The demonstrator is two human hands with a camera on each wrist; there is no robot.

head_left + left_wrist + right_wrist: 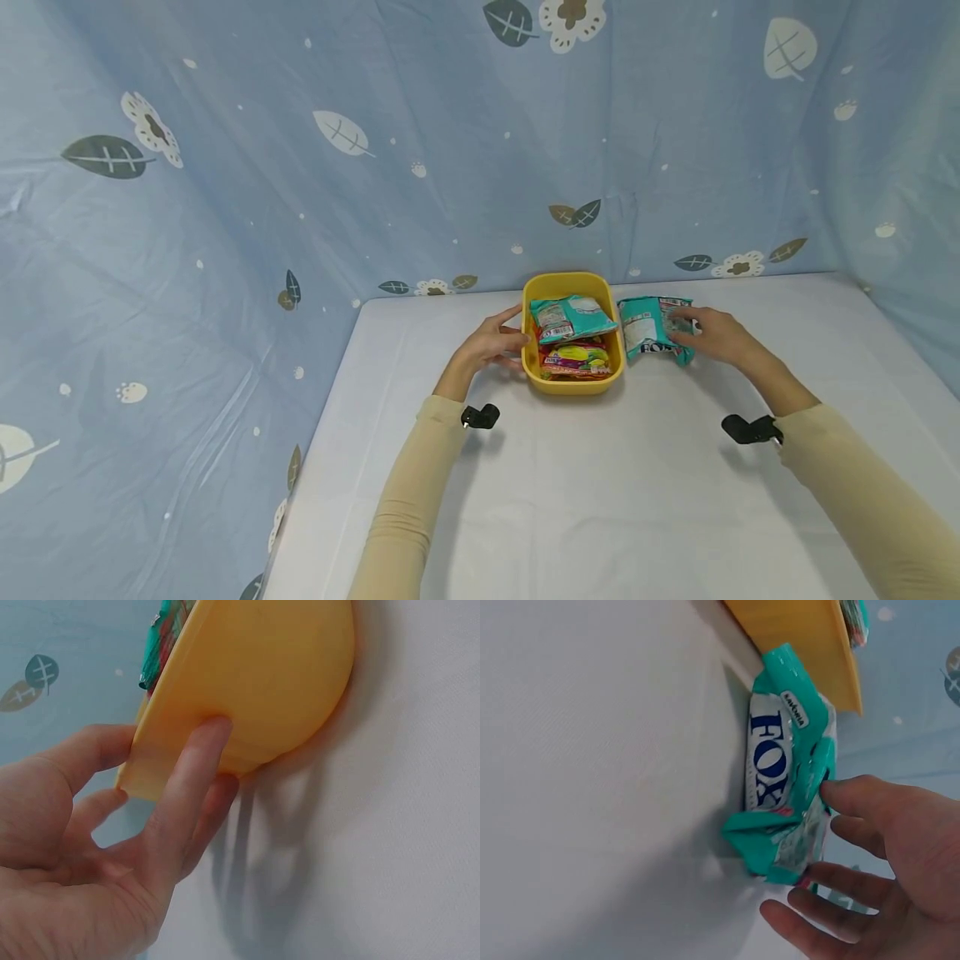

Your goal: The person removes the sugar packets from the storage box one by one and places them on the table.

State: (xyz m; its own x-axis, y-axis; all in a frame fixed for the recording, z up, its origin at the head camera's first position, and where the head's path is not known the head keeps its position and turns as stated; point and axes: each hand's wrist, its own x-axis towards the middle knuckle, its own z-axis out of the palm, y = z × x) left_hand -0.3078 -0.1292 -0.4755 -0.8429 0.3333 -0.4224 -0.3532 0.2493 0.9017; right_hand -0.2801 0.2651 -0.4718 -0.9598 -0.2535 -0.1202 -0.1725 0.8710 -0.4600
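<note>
From the head view, the step in hand looks to be handling a loose teal packet (647, 333) while a yellow container (573, 388) is steadied. The packet lies on the white tabletop (570, 492), just beside the container's right wall. Inside the container a teal-and-white packet (573, 318) rests over red and yellow wrappers (576, 357). The left hand (489, 342) is at the container's left side, fingers spread; the right hand (712, 335) reaches over the packet's right end.

In the left wrist view, that hand is well spread, its fingers (191, 776) fairly straight. One fingertip lies against the outer wall and another meets the rim — a steadying touch, by the look of it, rather than a full grip.

In the right wrist view, the packet shows its FOX lettering, and one end reaches close to the container; whether they touch is hard to tell. The right hand's fingers are parted and loosely bent, the uppermost fingertip touching the wrapper, the others near its lower end. No firm hold shows. As a judgement, the next move calls for closing evenly on the packet — gently, since the crinkled wrapper could slip — with the container kept braced.
</note>
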